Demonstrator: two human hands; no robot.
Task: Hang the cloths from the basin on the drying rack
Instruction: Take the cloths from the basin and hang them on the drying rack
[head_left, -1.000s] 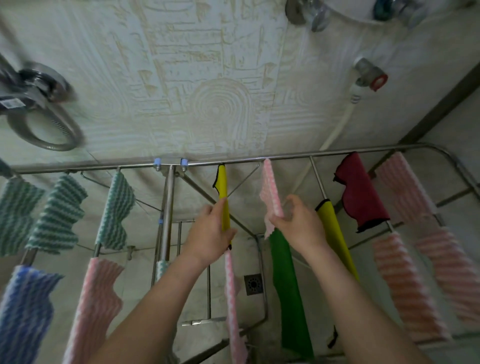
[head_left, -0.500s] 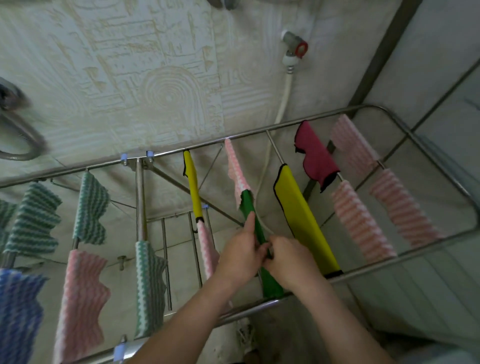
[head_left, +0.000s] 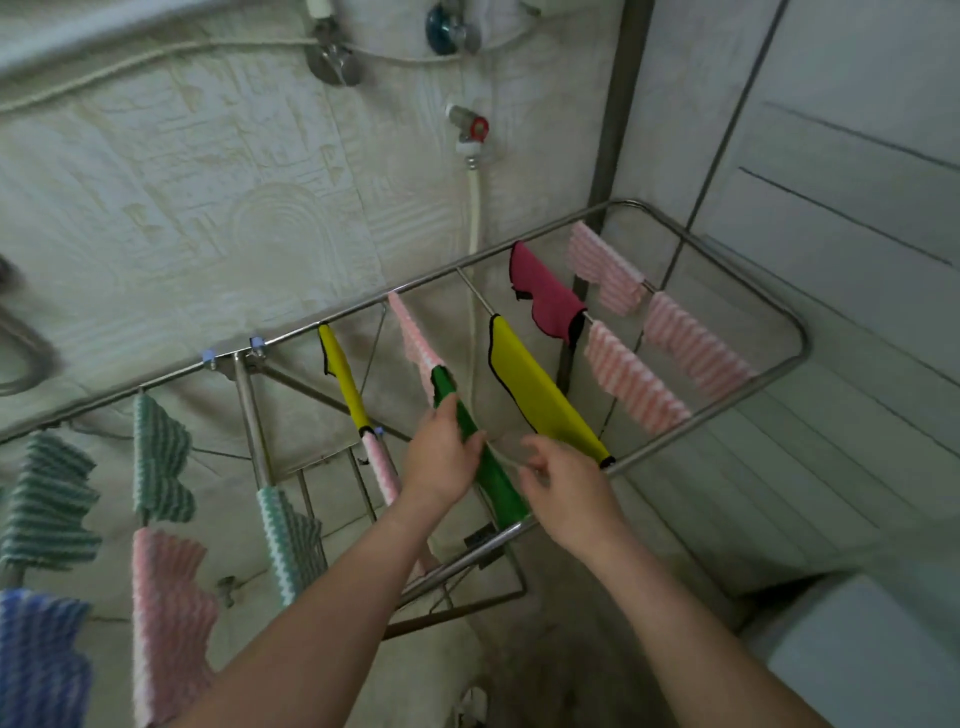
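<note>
Whereas half a second ago both hands pinched the smooth green cloth together, now only the left hand is on it. The right hand has come off and sits just to its right, apart. One second ago the hands were farther up, on the narrow yellow cloth and the pink-and-white wavy cloth.

Meaning: the green cloth is hung. It drapes over a rod of the steel drying rack, nearer than the pink-and-white cloth and in line with it. The narrow yellow cloth is to its left and the wide yellow cloth to its right. My read is final straightening, not placement. The rods in view already carry many cloths. I can't pick out the basin, so I can't tell how many are left.

Pose:
- Left arm reaches up and forward from the lower left. Its hand lies against the left face of the green cloth, with the fingers extended along it toward the far end. The thumb is laid across the cloth, so it is pressing or smoothing rather than clenching.
- Right arm comes in from the lower right. Its fingers are loosely curled and hold nothing I can see. They are motion-blurred, so the detail is unclear.

Likely next: release with the left hand and fetch another cloth.
</note>
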